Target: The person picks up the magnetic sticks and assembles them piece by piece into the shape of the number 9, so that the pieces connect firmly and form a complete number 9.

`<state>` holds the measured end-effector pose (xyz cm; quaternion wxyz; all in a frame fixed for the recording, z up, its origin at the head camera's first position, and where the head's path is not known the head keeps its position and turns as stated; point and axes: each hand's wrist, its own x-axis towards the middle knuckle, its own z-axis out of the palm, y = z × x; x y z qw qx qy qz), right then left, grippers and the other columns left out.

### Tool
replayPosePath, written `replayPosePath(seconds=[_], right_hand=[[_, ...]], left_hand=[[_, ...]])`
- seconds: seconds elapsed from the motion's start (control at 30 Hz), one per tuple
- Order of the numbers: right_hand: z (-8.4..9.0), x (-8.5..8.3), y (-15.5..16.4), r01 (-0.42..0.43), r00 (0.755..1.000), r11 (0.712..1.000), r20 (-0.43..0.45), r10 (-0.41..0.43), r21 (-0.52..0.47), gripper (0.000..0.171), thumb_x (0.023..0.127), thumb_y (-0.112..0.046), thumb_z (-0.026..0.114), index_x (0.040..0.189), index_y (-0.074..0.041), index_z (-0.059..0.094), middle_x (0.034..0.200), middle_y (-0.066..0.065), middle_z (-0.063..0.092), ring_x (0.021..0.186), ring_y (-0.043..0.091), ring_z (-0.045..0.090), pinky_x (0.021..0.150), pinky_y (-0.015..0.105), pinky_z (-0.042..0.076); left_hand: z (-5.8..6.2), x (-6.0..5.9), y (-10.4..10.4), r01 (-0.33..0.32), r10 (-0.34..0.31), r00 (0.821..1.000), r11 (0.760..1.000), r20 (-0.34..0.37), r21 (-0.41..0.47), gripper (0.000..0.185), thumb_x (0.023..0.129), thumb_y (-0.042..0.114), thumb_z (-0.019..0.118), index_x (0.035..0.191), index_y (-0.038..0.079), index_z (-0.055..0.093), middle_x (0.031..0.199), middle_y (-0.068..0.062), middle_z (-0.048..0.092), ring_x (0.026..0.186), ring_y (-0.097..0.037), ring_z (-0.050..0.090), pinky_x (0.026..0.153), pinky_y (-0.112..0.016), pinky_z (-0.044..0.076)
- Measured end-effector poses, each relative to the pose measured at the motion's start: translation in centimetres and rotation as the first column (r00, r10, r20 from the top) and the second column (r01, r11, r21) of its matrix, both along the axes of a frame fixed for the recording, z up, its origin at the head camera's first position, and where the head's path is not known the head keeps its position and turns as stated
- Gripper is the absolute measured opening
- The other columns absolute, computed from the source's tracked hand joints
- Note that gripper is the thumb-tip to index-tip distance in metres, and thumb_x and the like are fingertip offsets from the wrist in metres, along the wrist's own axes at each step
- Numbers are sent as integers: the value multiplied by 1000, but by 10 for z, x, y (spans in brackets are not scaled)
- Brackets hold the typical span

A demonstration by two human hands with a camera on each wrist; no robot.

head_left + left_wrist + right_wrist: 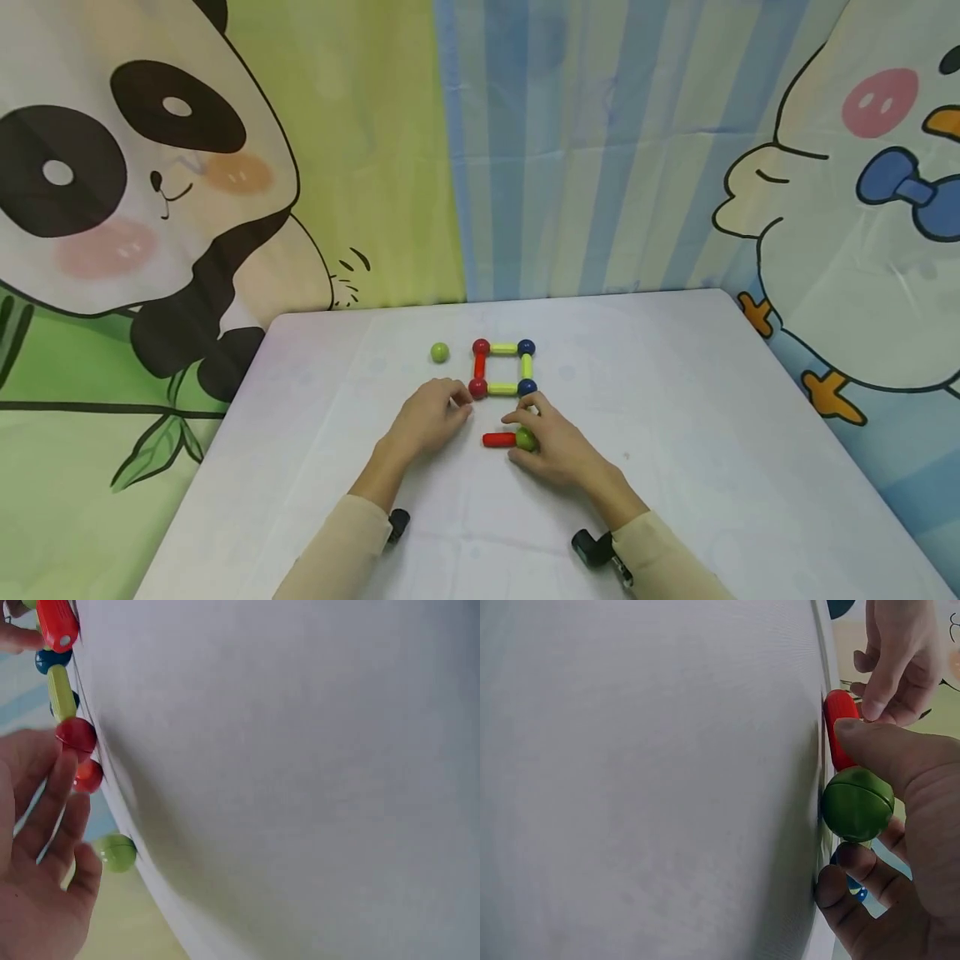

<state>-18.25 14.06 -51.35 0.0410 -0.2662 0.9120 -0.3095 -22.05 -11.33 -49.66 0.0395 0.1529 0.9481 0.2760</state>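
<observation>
Green ball point(857, 804), red rod point(498, 439) – glossy smooth plastic; table point(712, 433) – matt cloth

Your white surface point(675, 433) carried a square of sticks and balls point(503, 367). A loose green ball point(439, 352) lay left of it; a red stick point(498, 439) joined to another green ball point(525, 439) lay nearer you.

A red rod point(498, 439) joined to a green ball point(526, 439) lies flat on the table.

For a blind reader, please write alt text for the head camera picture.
Two hands rest on a white table: the right hand holds a green ball joined to a red stick, and the left hand touches a square of sticks and balls. A loose green ball lies left of it.
</observation>
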Motion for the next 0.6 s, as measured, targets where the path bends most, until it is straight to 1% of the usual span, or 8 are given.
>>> replayPosePath(seconds=[0.07,0.13,0.2,0.3,0.43,0.5,0.6], right_hand=[[-1,-1,1,4,1000,1000,-4,-4,9,40,89,-27,81,127,-23,70,129,-3,44,98,13,53,85,33,49],[-1,-1,1,4,1000,1000,-2,-4,9,36,89,-26,81,124,-24,71,129,-4,44,98,12,53,84,33,49],[-2,-1,1,-1,1000,1000,-3,1,11,32,90,-26,80,121,-25,73,129,-4,45,98,12,53,83,32,48],[-2,-1,-1,-20,1000,1000,-15,20,7,26,91,-26,79,117,-25,74,129,-5,47,99,12,53,83,32,49],[-2,0,-3,-26,999,999,-37,27,18,22,93,-27,77,114,-25,75,127,-5,49,102,12,53,85,34,51],[-1,0,-3,-18,999,999,-45,19,34,21,93,-30,77,114,-26,75,126,-6,49,103,11,53,84,33,50],[-1,-1,-3,-1,998,998,-56,5,64,22,93,-34,76,115,-27,75,125,-8,50,102,11,51,82,32,48]], left_hand=[[0,-5,-2,-92,92,994,996,-60,-2,9,96,22,70,104,19,70,101,4,65,94,-17,59,85,-39,53],[-1,-12,-4,-161,160,980,987,-115,-4,12,95,20,70,106,18,68,108,-1,63,99,-21,59,86,-41,53],[-3,-18,-7,-215,211,965,977,-157,-9,18,94,20,70,111,17,68,117,-5,60,105,-25,57,88,-43,51],[-5,-27,-9,-275,262,944,961,-201,-37,29,92,19,70,121,16,66,129,-10,55,114,-32,52,90,-48,47],[-4,-40,-10,-332,316,926,942,-208,-47,46,91,14,71,135,16,60,142,-12,47,121,-37,48,91,-51,44],[-3,-46,-8,-343,329,924,938,-194,-43,51,90,12,71,140,17,58,148,-12,45,124,-38,47,92,-52,44],[-3,-54,-5,-347,339,929,937,-149,-31,54,92,12,70,143,21,57,154,-10,43,129,-40,45,95,-54,44]])
